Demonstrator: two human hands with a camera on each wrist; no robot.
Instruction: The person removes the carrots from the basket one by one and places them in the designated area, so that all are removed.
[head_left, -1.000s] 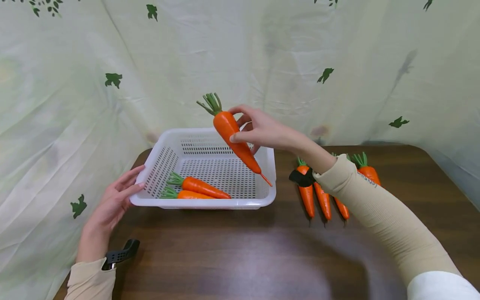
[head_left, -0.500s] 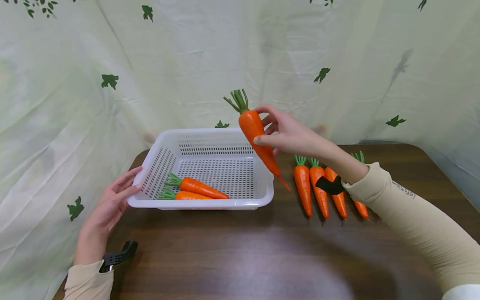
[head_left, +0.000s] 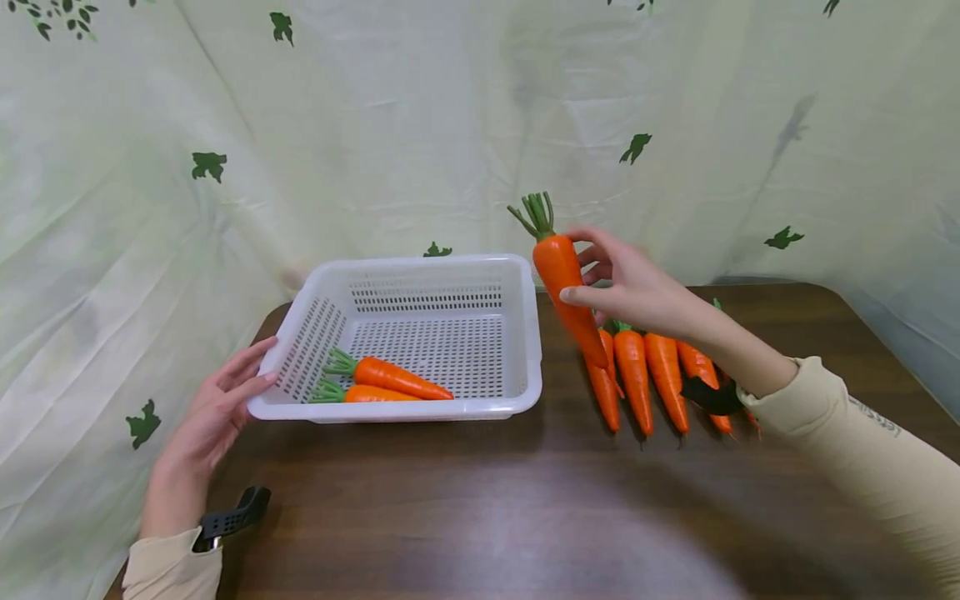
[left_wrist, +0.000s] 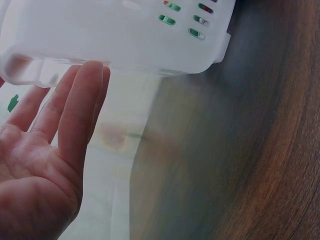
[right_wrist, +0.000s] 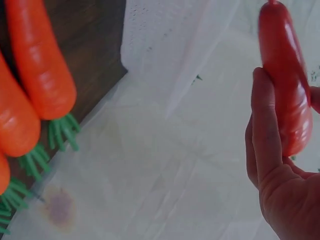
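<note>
My right hand (head_left: 637, 283) grips an orange carrot (head_left: 557, 262) with green stems between thumb and fingers. It holds the carrot in the air, stems up and tip down, just right of the white plastic basket (head_left: 390, 408). In the right wrist view the same carrot (right_wrist: 285, 85) looks darker red. My left hand (head_left: 213, 408) touches the basket's left rim, its fingers fairly straight in the left wrist view. Two carrots lie inside the basket near its front wall, the upper one (head_left: 397, 379) partly over the lower one (head_left: 375, 394).
Right of the basket, several carrots (head_left: 633, 375) lie side by side on the dark wooden table (head_left: 450, 500); the right forearm hides part of the row. Behind the table hangs a pale curtain (head_left: 420, 133) with leaf prints.
My right hand has moved right with the carrot, from above the basket to beside it, in front of the carrot row. The left hand stays at the basket's rim.
</note>
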